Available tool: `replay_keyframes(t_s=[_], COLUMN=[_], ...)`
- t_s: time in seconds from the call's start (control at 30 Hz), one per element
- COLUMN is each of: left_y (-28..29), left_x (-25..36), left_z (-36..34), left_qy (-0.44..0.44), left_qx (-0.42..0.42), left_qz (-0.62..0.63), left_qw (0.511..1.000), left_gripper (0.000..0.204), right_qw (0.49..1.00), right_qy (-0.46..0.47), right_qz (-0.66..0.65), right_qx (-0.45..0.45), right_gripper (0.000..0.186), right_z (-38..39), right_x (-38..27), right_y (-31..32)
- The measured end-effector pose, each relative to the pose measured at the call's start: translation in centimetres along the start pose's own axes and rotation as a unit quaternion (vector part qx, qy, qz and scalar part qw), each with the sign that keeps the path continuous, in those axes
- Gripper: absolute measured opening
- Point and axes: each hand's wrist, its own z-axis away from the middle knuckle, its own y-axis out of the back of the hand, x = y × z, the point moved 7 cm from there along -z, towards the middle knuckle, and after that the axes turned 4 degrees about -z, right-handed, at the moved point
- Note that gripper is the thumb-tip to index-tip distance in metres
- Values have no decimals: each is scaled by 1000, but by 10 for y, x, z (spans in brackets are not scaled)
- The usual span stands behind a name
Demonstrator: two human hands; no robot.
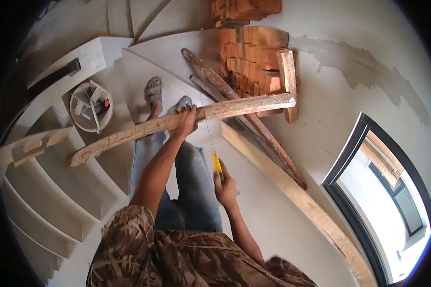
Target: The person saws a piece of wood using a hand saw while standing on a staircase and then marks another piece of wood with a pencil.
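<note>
A long rough wooden beam [249,106] crosses in front of me, its near left end over the stairs and its right end by a short wooden post [287,76]. My left hand [185,120] is closed over the beam near its middle, pressing on it. In my right hand [225,185] is a handsaw [217,163] with a yellow handle, the fingers wrapped round it. Its thin blade, seen nearly edge-on, runs up to the beam and crosses it just right of my left hand. How deep the blade sits cannot be made out.
Stacked red bricks [254,52] stand against the wall. A weathered reddish plank [268,134] and a pale timber [292,191] lie slantwise on the right. On the left, a round bucket [74,115] holds tools near stair steps [48,189]. A dark-framed window [340,201] is at right.
</note>
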Motion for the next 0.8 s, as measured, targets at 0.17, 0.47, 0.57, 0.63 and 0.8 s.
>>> replay_keyframes(t_s=[0.17,0.47,0.57,0.63,0.8], left_y=[0,16,16,13,-13], left_x=[-1,3,4,3,-25], left_z=[-7,-11,-2,6,-8], left_qy=[20,13,8,10,29], left_qx=[-31,-7,6,7,-8], left_qz=[7,24,16,8,26], left_qw=[999,1000,1000,1000,999], left_gripper=[55,52,52,53,57], right_qw=[995,993,995,995,998], right_qy=[57,69,45,45,26], right_qz=[-44,-49,-57,-66,-40], right_qx=[70,81,67,65,35], right_gripper=[50,48,49,49,51], right_z=[-60,-67,-54,-47,-62], right_x=[4,-6,-6,-3,-5], right_y=[-30,-20,-20,-22,-34])
